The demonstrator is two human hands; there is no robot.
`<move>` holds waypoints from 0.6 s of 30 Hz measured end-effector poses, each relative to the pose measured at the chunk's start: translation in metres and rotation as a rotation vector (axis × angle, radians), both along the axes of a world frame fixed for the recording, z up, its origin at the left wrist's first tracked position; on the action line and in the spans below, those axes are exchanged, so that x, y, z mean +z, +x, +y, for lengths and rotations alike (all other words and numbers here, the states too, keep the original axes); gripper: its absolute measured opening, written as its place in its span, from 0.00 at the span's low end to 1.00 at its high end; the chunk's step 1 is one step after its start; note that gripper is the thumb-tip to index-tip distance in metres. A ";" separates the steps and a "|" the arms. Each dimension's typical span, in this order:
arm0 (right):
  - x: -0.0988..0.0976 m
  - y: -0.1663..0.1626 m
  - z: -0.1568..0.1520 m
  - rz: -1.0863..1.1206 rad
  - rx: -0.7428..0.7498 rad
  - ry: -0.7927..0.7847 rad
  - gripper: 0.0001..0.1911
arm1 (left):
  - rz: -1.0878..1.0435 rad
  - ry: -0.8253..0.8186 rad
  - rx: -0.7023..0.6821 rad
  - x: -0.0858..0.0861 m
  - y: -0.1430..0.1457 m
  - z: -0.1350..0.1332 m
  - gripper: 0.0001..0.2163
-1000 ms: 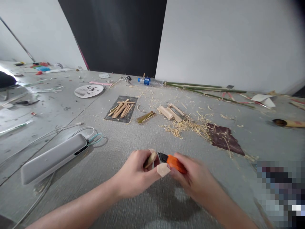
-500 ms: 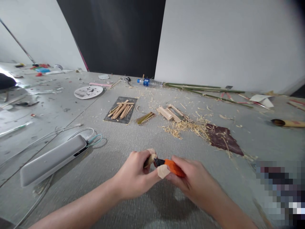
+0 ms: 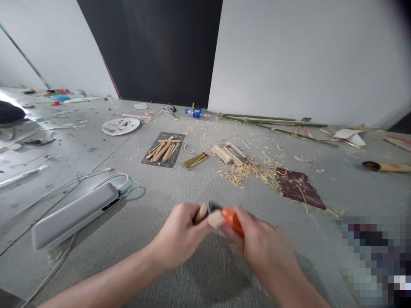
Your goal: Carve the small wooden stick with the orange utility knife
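My left hand (image 3: pixel 180 233) is closed round a short piece of bamboo (image 3: pixel 201 213), whose pale end shows between thumb and finger. Beige tape (image 3: pixel 216 219) wraps the tip of my left thumb, which reaches to the knife. In my right hand (image 3: pixel 260 239) is an orange utility knife (image 3: pixel 231 220), gripped by its handle. Its dark blade (image 3: pixel 213 207) points up and left, close beside the bamboo; motion blurs it, so I cannot tell whether they touch.
Beyond my hands lie a dark board (image 3: pixel 176 157) with bamboo strips (image 3: pixel 164 149), split bamboo pieces (image 3: pixel 221 154), curly shavings (image 3: pixel 237 176) and brown sandpaper (image 3: pixel 300 188). A grey power bank (image 3: pixel 75 216) with cables is at left. Farther back are a plastic bottle (image 3: pixel 196 113) and green stalks (image 3: pixel 272 122).
The knife blade has tilted upward and come away slightly from the bamboo's end. My right hand has turned with it, while my left hand keeps its hold.
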State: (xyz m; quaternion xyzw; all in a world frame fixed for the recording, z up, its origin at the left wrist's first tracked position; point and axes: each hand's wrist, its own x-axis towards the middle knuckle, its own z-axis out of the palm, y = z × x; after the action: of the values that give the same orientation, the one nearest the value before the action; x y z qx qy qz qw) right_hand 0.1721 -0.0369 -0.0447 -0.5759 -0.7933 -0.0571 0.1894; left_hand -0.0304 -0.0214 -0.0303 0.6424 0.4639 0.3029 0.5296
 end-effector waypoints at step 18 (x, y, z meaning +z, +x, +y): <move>0.004 0.006 0.003 0.178 0.060 -0.215 0.23 | 0.004 0.057 -0.026 -0.007 -0.008 0.010 0.23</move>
State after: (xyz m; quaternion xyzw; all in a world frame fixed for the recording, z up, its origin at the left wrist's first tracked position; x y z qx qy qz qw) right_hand 0.1781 -0.0342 -0.0404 -0.5718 -0.7917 0.0852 0.1978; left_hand -0.0387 -0.0116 -0.0372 0.6636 0.4479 0.3078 0.5141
